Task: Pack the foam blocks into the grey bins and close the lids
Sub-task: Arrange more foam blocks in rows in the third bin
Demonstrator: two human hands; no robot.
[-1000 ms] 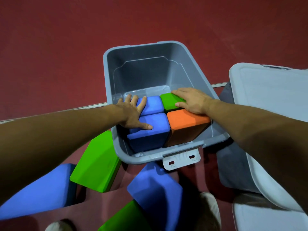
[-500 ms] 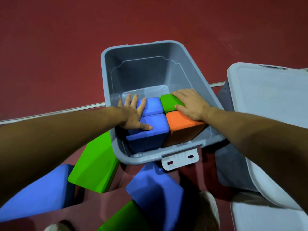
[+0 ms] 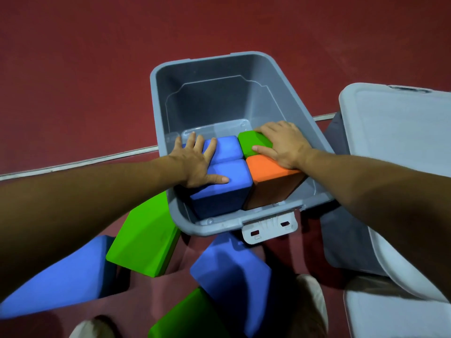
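Observation:
An open grey bin [image 3: 161, 98] stands on the red floor in front of me. Its near half holds two blue foam blocks [image 3: 231, 186], a green block [image 3: 251, 142] and an orange block [image 3: 268, 176], standing side by side. My left hand [image 3: 197, 162] lies flat with spread fingers across the tops of both blue blocks. My right hand [image 3: 283, 145] presses flat on the green and orange blocks. The far half of the bin shows bare floor.
Loose blocks lie by my feet: a green one [image 3: 144, 237], a blue one [image 3: 53, 276], another blue one [image 3: 231, 274] and a green one [image 3: 190, 318]. A grey lid [image 3: 400, 132] rests at the right over a second bin [image 3: 346, 240]. A white latch [image 3: 268, 228] hangs from the near rim.
Both hands stay pressed on the same blocks. The view has shifted slightly; the bin and blocks sit a little lower and closer to me.

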